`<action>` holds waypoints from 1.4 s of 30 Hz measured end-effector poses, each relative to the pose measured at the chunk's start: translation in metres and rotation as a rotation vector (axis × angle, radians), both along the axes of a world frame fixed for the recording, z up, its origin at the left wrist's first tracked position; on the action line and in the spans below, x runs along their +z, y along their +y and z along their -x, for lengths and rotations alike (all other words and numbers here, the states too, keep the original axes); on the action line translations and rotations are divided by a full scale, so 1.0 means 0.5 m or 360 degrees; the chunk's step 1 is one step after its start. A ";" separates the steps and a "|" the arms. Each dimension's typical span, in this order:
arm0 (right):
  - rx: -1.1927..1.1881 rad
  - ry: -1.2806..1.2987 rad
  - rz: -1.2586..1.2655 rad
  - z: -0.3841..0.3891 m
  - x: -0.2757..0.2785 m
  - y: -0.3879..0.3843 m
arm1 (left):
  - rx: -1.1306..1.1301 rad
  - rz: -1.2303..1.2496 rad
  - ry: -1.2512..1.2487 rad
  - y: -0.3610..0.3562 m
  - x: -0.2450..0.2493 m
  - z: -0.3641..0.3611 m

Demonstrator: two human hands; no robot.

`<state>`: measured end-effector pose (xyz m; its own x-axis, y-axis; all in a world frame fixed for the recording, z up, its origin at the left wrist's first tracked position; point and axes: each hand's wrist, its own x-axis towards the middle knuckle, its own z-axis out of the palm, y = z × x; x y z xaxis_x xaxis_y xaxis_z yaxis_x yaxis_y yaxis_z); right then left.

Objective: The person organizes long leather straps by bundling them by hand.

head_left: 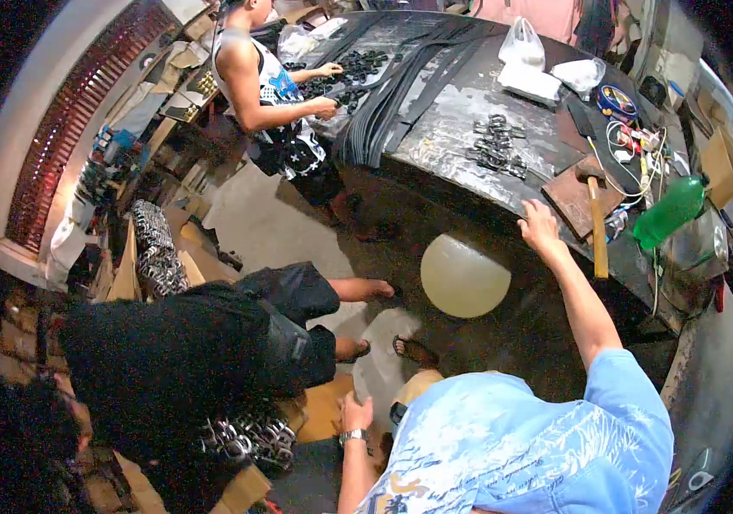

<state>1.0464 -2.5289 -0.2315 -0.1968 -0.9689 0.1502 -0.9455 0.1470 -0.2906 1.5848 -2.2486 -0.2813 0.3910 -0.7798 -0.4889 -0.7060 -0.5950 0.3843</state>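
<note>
My right hand (540, 227) reaches to the near edge of the worktable (443, 171), its fingers stretched out and apart with nothing in them. Close to it, a hammer (598, 224) with a wooden handle lies across a brown board (574, 195), the handle jutting over the table edge. Beyond the hand, several small dark metal pieces (500, 146) lie in rows on the tabletop. My left hand (355, 414), with a watch on the wrist, hangs low beside my body near a brown cardboard piece (324, 407). Its fingers look loosely extended and hold nothing visible.
A green bottle (673, 210), white cables (640, 176), a round blue tin (616, 101) and plastic bags (525, 73) crowd the table's right. Black straps (384, 116) drape over its edge. One person (255, 94) stands at left; another (187, 351) bends nearby. A round stool (465, 276) stands below.
</note>
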 end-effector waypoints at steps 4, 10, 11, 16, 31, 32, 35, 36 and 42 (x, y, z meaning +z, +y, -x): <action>-0.0333 0.0141 -0.0579 -0.013 -0.040 -0.089 | -0.0308 0.0038 0.0383 -0.155 0.004 -0.059; -0.0264 0.0540 -0.0432 -0.034 -0.098 -0.080 | -0.0132 0.0202 0.0930 -0.335 0.048 -0.131; -0.0276 0.0471 -0.0457 -0.030 -0.096 -0.083 | -0.0127 0.0351 0.0968 -0.351 0.049 -0.132; -0.0273 0.0419 -0.0659 -0.004 -0.103 -0.096 | -0.0120 0.0222 0.1091 -0.399 0.045 -0.129; 0.0624 -0.0271 -0.0323 -0.330 0.024 -0.512 | 0.0252 0.0214 0.1048 -0.606 -0.032 -0.133; 0.0802 -0.0375 -0.0356 -0.363 0.033 -0.574 | 0.0220 0.0199 0.0980 -0.648 -0.014 -0.120; 0.0984 -0.0486 -0.0434 -0.438 0.068 -0.761 | 0.0237 0.0300 0.0782 -0.759 -0.020 -0.097; 0.0994 -0.0501 -0.0401 -0.446 0.048 -0.809 | 0.0131 0.0311 0.0648 -0.793 0.005 -0.087; 0.1026 -0.0485 -0.0111 -0.452 0.017 -1.054 | 0.0229 0.0118 0.0646 -0.965 0.111 -0.043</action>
<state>1.2726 -3.0560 -0.2228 0.3950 -0.9117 0.1132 -0.7287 -0.3860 -0.5657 1.6063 -2.7310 -0.2257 0.2862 -0.7702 -0.5699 -0.4007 -0.6365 0.6590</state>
